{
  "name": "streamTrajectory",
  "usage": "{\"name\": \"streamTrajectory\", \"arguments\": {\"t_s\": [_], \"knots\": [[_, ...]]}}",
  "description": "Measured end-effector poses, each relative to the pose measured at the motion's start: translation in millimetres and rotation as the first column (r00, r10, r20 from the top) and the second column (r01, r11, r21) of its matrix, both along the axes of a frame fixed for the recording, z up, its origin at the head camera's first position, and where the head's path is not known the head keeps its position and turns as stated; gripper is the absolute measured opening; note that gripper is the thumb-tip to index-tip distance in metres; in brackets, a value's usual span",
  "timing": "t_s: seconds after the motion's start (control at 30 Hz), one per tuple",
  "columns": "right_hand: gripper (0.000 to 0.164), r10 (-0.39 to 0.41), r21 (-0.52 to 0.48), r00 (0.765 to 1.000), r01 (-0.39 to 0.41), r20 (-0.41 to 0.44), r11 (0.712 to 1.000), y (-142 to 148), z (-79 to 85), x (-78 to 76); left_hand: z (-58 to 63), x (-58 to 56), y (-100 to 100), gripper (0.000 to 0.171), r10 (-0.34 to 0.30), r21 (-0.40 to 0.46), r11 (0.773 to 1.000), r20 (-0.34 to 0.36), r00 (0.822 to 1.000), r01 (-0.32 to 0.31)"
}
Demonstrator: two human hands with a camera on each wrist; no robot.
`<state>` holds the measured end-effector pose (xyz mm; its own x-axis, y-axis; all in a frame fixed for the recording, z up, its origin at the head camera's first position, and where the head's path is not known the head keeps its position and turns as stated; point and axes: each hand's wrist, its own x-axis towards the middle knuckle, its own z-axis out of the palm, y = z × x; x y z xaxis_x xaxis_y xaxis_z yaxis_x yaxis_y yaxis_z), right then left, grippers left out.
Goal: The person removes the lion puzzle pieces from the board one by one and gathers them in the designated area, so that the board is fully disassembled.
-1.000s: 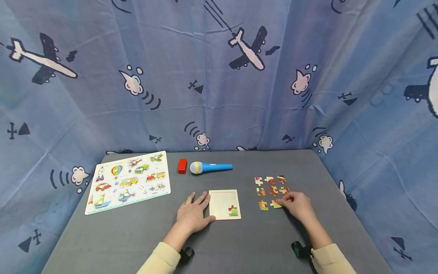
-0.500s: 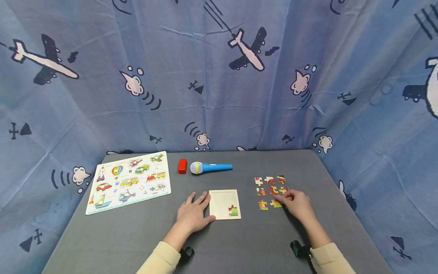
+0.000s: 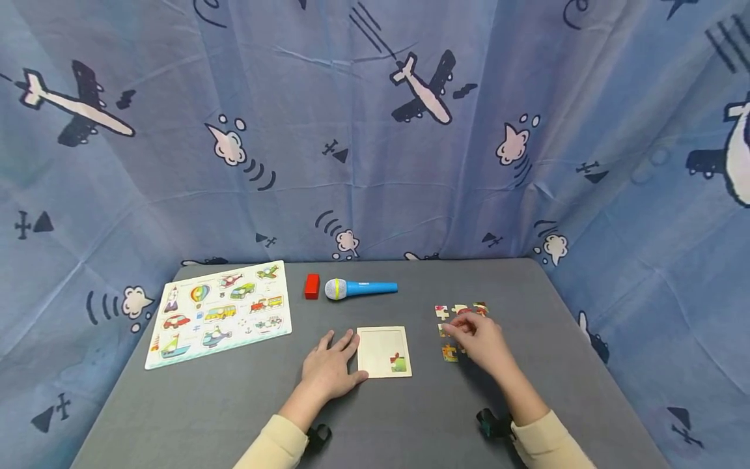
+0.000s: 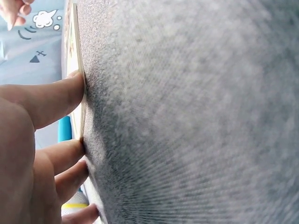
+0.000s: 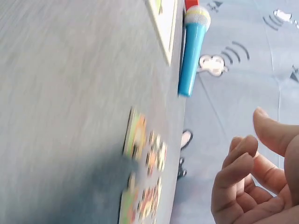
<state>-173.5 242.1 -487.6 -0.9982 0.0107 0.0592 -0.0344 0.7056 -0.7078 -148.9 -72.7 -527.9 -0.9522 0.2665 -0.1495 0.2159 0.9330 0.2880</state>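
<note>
A square wooden puzzle tray [image 3: 377, 352] lies in the middle of the table, with one green and red jigsaw piece [image 3: 398, 363] in its lower right corner. My left hand [image 3: 331, 370] lies spread at the tray's left side; in the left wrist view the thumb [image 4: 60, 98] and fingers touch its edge. To the right, my right hand [image 3: 483, 342] hovers over loose jigsaw pieces [image 3: 449, 353] and hides several of them. The right wrist view shows its fingers loosely bent and the thumb [image 5: 271, 130] apart from them, with nothing between. Scattered pieces [image 5: 135, 133] lie below that hand.
Behind the tray lie a blue toy microphone [image 3: 369, 288] and a red block [image 3: 312, 286]. A large picture board [image 3: 225, 312] with vehicles lies at the left. A patterned blue curtain [image 3: 351, 163] hangs along the table's back edge.
My right hand has left the bottom middle jigsaw piece, risen and moved left across the loose pieces. My left hand has stayed at the tray.
</note>
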Motion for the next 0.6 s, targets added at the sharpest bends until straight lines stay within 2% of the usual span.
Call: {"name": "streamTrajectory", "arguments": {"t_s": [0.3, 0.5, 0.6], "knots": [[0.023, 0.075, -0.114, 0.996, -0.070, 0.047, 0.991, -38, -9.6, -0.1, -1.6, -0.7, -1, 0.079, -0.006, 0.009, 1.000, -0.012, 1.000, 0.006], [0.016, 0.107, -0.117, 0.990, -0.096, 0.095, 0.988, -63, -17.6, 1.7, -1.0, 0.6, -2, 0.079, -0.002, 0.010, 1.000, -0.013, 1.000, 0.002], [0.018, 0.158, -0.100, 0.981, -0.147, 0.111, 0.984, -73, -21.0, 2.8, -1.0, -0.4, -2, 0.079, -0.001, 0.005, 1.000, -0.014, 1.000, 0.001]]}}
